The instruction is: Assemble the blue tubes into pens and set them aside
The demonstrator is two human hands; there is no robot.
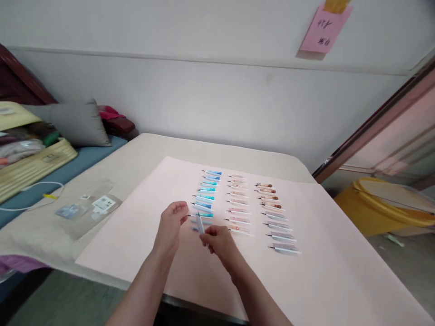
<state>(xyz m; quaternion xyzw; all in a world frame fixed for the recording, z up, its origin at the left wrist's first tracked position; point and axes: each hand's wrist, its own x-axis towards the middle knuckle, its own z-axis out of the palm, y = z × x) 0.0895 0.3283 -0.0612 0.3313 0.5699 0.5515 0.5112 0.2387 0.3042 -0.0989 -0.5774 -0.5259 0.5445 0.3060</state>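
Over the near end of the left row, my right hand [217, 240] pinches a slim pen [200, 224] with a pale barrel, its dark tip pointing up and away. To the left, my left hand [173, 219] hovers with fingers half curled and apart, close to the pen's tip but holding nothing I can see. Three rows of similar pens lie on a pink sheet [136, 244]: blue and turquoise pens [209, 198] at left, pale pink and orange pens [238, 202] in the middle, brown pens [270, 198] and grey pens [280, 236] at right. My hands partly cover the nearest blue ones.
Clear plastic packaging [98, 210] with a label lies on the cream table cover [204, 147] at left. Beyond it are a yellow basket [37, 158] of items, a grey pillow [81, 122] and a white cable [37, 184]. A yellow bin [370, 213] stands at right; a wall borders the back.
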